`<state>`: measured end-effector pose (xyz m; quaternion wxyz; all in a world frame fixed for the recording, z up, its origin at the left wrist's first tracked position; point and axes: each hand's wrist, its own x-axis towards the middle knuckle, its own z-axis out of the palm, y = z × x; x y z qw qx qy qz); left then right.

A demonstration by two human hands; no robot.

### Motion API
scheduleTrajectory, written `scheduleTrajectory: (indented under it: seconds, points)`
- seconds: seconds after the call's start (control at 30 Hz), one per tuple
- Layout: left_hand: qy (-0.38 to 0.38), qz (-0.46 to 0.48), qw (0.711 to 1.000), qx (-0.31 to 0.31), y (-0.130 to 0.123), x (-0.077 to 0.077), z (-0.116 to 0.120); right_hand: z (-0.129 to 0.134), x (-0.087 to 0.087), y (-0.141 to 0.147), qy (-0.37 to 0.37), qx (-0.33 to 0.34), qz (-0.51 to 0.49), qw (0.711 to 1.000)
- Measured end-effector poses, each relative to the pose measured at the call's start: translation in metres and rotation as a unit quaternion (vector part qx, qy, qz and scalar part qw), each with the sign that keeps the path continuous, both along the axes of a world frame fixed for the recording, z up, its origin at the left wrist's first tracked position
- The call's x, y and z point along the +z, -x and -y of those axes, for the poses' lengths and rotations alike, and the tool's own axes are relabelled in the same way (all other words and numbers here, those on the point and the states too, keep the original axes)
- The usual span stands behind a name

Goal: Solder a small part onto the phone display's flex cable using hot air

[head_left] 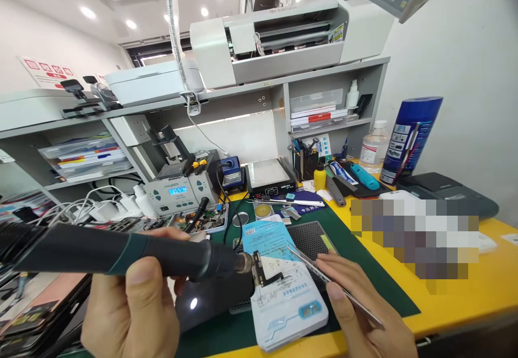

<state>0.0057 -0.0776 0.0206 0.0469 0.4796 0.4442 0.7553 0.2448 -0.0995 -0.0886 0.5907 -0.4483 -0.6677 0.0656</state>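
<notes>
My left hand (140, 298) is closed around the dark handle of a hot air gun (170, 253). Its metal nozzle (244, 262) points right, close to a black L-shaped circuit board (263, 272). That board lies on a white and blue box (289, 309) at the middle of the bench. Thin metal tweezers (319, 274) are held in my right hand (360, 304), their tips over the box, to the right of the board and apart from it. Below the gun a dark glossy panel (218, 301) reflects a light; the gun and my left hand partly hide it.
The box rests on a green mat (364, 255) over a yellow bench (437, 298). Behind stand a rework station (176, 193), a tray of small parts (216, 218) and a hot plate (269, 177). Several phones (36, 315) lie at left. A blue can (410, 139) stands at right.
</notes>
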Motion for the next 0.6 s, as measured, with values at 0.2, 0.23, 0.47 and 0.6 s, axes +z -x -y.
scheduleTrajectory:
  seconds: [0.2, 0.23, 0.47, 0.6]
  points:
    - [-0.017, 0.027, 0.998, -0.062, 0.011, -0.009, -0.005, -0.001, 0.002, 0.003, 0.003, -0.005, -0.007, 1.000]
    - [-0.006, 0.023, 0.997, -0.068, 0.013, -0.011, -0.006, -0.001, 0.002, 0.004, 0.002, -0.005, -0.011, 1.000]
    - [0.015, -0.055, 0.991, -0.121, 0.014, 0.003, -0.021, 0.003, 0.009, -0.004, 0.062, -0.003, -0.052, 0.997]
    - [0.022, -0.087, 0.985, -0.144, 0.008, 0.031, -0.034, -0.004, 0.016, -0.018, 0.180, -0.002, -0.100, 0.979]
